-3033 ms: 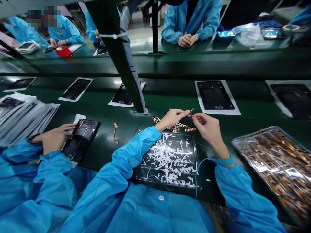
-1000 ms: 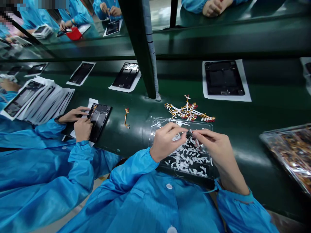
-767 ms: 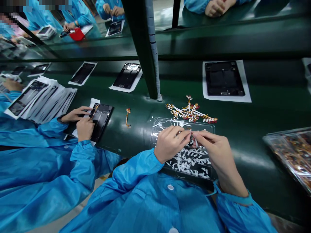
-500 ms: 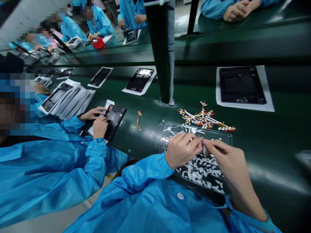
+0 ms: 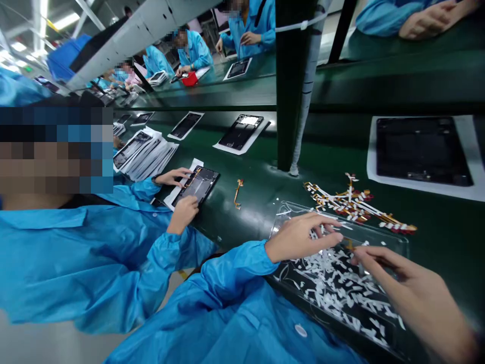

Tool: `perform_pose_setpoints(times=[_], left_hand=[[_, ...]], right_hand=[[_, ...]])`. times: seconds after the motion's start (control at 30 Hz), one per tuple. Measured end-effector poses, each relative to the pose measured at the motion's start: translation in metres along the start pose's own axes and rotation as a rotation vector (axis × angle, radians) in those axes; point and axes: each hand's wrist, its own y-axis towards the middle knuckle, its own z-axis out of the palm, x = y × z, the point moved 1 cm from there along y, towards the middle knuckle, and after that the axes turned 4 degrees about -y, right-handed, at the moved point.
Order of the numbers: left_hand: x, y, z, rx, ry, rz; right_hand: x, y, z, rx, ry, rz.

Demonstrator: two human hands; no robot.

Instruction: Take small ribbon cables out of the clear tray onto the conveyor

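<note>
My right hand (image 5: 407,283) is over the right side of a clear plastic tray (image 5: 402,247), thumb and fingers pinched on a small orange flex cable (image 5: 349,244). Most of that cable is hidden by the fingers. My left hand (image 5: 301,235) hovers above the tray's left part with its fingers stretched out and apart, just left of the cable's end. Many white paper-like strips (image 5: 326,283) lie scattered in the tray. Right behind the tray is a heap of orange and white flex cables (image 5: 352,202) with red ends.
One flex cable (image 5: 238,194) lies alone left of the tray. A dark tablet housing (image 5: 420,146) rests on white paper at the right. A green post (image 5: 293,91) rises behind the tray. To my left, a co-worker's hands (image 5: 184,215) touch another tablet housing (image 5: 206,182), near stacked housings (image 5: 151,156).
My hands, close together at the fingertips before, have parted. My left fingers have opened, while my right hand keeps its pinch. The whole view has swung left, shifting everything rightward.
</note>
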Motion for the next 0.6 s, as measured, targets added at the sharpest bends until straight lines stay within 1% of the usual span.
perform_pose_setpoints(times=[0.07, 0.1, 0.13, 0.3, 0.4, 0.43, 0.5, 0.57, 0.6], left_hand=[[-0.002, 0.002, -0.001, 0.06, -0.086, 0.055], [-0.003, 0.003, -0.002, 0.067, -0.105, 0.066], [-0.003, 0.003, -0.003, 0.055, -0.119, 0.065], [0.0, 0.005, -0.008, -0.081, -0.208, 0.008], [-0.001, 0.007, -0.007, -0.104, -0.226, 0.017], [-0.002, 0.007, -0.006, -0.125, -0.21, 0.015], [-0.005, 0.004, -0.003, -0.218, -0.125, 0.021], [-0.01, -0.003, 0.001, -0.326, 0.012, 0.086], [-0.013, -0.008, 0.004, -0.348, 0.088, 0.143]], right_hand=[[0.001, 0.0, 0.003, 0.001, 0.007, -0.015], [0.0, -0.001, 0.004, 0.004, 0.011, -0.026], [-0.001, -0.002, 0.005, 0.015, 0.017, -0.036], [-0.013, -0.008, 0.007, 0.098, 0.055, -0.047], [-0.017, -0.008, 0.008, 0.155, 0.097, -0.039], [-0.018, -0.008, 0.009, 0.174, 0.109, -0.033], [-0.019, -0.007, 0.009, 0.183, 0.125, -0.018], [-0.02, -0.008, 0.009, 0.152, 0.139, -0.003], [-0.02, -0.008, 0.009, 0.133, 0.152, 0.004]])
